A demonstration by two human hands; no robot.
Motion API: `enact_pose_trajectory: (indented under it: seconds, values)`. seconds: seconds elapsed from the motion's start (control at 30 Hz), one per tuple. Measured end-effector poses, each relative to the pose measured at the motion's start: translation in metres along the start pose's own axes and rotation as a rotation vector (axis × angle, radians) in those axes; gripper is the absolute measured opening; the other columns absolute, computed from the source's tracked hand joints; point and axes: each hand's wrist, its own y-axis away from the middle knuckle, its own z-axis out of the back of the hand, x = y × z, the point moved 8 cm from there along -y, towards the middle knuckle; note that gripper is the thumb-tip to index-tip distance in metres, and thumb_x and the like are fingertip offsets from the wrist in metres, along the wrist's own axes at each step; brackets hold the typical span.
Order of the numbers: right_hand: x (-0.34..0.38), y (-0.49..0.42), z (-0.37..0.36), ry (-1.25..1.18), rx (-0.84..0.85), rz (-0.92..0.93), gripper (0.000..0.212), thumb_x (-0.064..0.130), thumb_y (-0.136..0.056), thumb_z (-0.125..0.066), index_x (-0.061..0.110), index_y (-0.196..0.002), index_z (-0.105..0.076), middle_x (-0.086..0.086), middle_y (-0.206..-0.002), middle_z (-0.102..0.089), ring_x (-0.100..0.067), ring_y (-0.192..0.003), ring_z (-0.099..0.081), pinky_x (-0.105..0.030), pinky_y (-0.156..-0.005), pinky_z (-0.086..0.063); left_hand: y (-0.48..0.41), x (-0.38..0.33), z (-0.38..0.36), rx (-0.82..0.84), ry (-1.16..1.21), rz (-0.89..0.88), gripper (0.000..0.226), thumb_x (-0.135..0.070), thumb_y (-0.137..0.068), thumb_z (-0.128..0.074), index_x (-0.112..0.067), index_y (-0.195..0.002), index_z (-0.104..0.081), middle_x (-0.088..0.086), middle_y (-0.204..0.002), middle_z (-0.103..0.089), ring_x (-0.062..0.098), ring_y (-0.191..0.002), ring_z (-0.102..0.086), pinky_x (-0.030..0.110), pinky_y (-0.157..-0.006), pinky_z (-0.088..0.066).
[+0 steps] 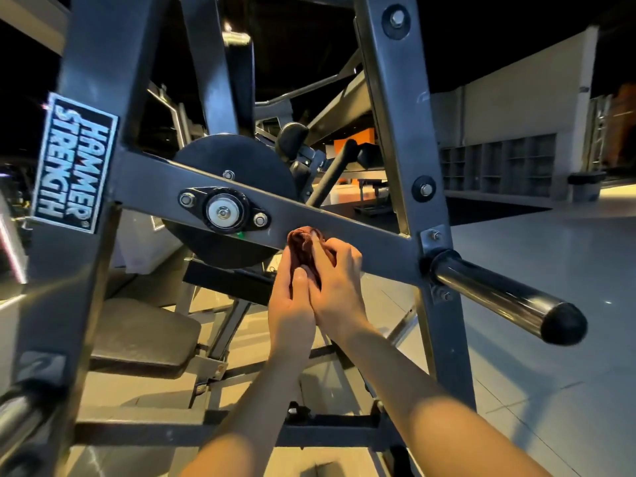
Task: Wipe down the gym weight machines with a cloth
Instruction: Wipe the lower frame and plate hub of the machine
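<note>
A dark grey Hammer Strength weight machine (347,232) fills the view, with a slanted steel crossbar running from upper left to lower right. A bunched reddish-brown cloth (303,247) sits against the lower edge of that crossbar, just right of the bolted pivot bearing (223,211). My left hand (292,304) holds the cloth from below with its thumb up along it. My right hand (339,280) grips the cloth from the right, fingers curled over its top. The two hands touch each other.
A chrome weight horn (509,297) with a black end cap juts out toward me at right. A black round disc (237,160) sits behind the crossbar. A grey seat pad (144,335) lies lower left. More machines and shelving (499,163) stand behind, over pale floor.
</note>
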Motion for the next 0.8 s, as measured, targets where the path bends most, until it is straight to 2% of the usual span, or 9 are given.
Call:
enact_pose_trajectory:
  seconds: [0.17,0.27,0.33,0.4,0.5,0.6,0.67,0.73,0.8]
  values:
    - [0.042,-0.027,0.004,0.053,-0.213,0.191,0.047,0.038,-0.101,-0.052,0.017,-0.143,-0.055,-0.007,-0.141,-0.049,-0.024,-0.128,-0.038,-0.034,-0.109,-0.039,-0.013,-0.015,0.038,-0.049,-0.105,-0.036,0.043,-0.044,-0.108,-0.034,-0.048,-0.151,-0.033,-0.02,-0.151,-0.045,0.004,-0.141,-0.041,0.036,-0.117,-0.037]
    - [0.049,-0.027,-0.001,0.061,-0.264,0.178,0.047,0.036,-0.099,-0.052,0.012,-0.138,-0.061,-0.011,-0.136,-0.056,-0.03,-0.126,-0.045,-0.034,-0.103,-0.042,-0.014,-0.022,0.048,-0.043,-0.055,-0.04,0.041,-0.041,-0.109,-0.034,-0.051,-0.149,-0.034,-0.037,-0.137,-0.049,-0.016,-0.126,-0.045,0.008,-0.098,-0.037]
    - [0.049,-0.017,-0.01,0.109,-0.19,0.22,0.047,0.035,-0.097,-0.056,0.014,-0.139,-0.061,-0.008,-0.136,-0.054,-0.026,-0.128,-0.043,-0.033,-0.104,-0.044,-0.013,-0.022,0.054,-0.072,-0.032,-0.015,0.042,-0.039,-0.109,-0.036,-0.051,-0.149,-0.036,-0.038,-0.134,-0.05,-0.018,-0.118,-0.048,0.005,-0.093,-0.036]
    - [0.043,-0.003,-0.031,0.133,-0.011,0.237,0.043,0.028,-0.097,-0.063,0.019,-0.139,-0.059,-0.002,-0.139,-0.046,-0.021,-0.131,-0.036,-0.032,-0.109,-0.042,-0.011,-0.016,0.059,-0.079,-0.038,0.042,0.043,-0.041,-0.108,-0.036,-0.052,-0.149,-0.034,-0.027,-0.143,-0.048,-0.006,-0.124,-0.046,0.02,-0.104,-0.034]
    - [0.023,0.012,-0.05,0.082,0.156,0.041,0.042,0.024,-0.103,-0.056,0.026,-0.144,-0.05,0.002,-0.143,-0.035,-0.019,-0.136,-0.029,-0.038,-0.114,-0.039,-0.005,-0.002,0.067,-0.051,-0.12,0.097,0.047,-0.048,-0.106,-0.035,-0.052,-0.152,-0.028,-0.019,-0.156,-0.039,0.008,-0.141,-0.037,0.028,-0.107,-0.033]
    - [0.041,0.008,-0.022,0.087,-0.049,0.223,0.051,0.021,-0.093,-0.071,0.019,-0.142,-0.056,-0.004,-0.133,-0.05,-0.02,-0.125,-0.043,-0.031,-0.104,-0.049,-0.005,-0.003,0.077,-0.023,-0.169,0.037,0.047,-0.053,-0.102,-0.036,-0.054,-0.149,-0.031,-0.024,-0.148,-0.044,0.006,-0.14,-0.041,0.01,-0.095,-0.034]
    - [0.046,-0.005,-0.004,0.149,-0.21,0.274,0.054,0.024,-0.086,-0.079,0.019,-0.137,-0.061,-0.004,-0.127,-0.056,-0.024,-0.122,-0.048,-0.025,-0.095,-0.049,-0.01,-0.004,0.076,-0.022,-0.153,0.009,0.043,-0.045,-0.106,-0.039,-0.056,-0.147,-0.034,-0.031,-0.145,-0.045,0.002,-0.142,-0.039,0.018,-0.108,-0.031]
    - [0.045,-0.015,-0.001,0.116,-0.284,0.213,0.047,0.028,-0.09,-0.071,0.016,-0.136,-0.063,-0.006,-0.126,-0.06,-0.024,-0.122,-0.047,-0.026,-0.096,-0.046,-0.013,-0.007,0.067,0.013,-0.159,-0.007,0.044,-0.037,-0.108,-0.04,-0.055,-0.148,-0.034,-0.032,-0.148,-0.043,-0.001,-0.142,-0.036,0.023,-0.114,-0.028]
    - [0.05,-0.013,-0.012,0.066,-0.278,0.226,0.041,0.027,-0.096,-0.06,0.012,-0.134,-0.065,-0.009,-0.126,-0.06,-0.024,-0.122,-0.043,-0.03,-0.099,-0.044,-0.015,-0.01,0.059,0.039,-0.135,-0.005,0.044,-0.038,-0.109,-0.037,-0.054,-0.149,-0.032,-0.04,-0.138,-0.045,-0.012,-0.131,-0.041,0.008,-0.102,-0.034]
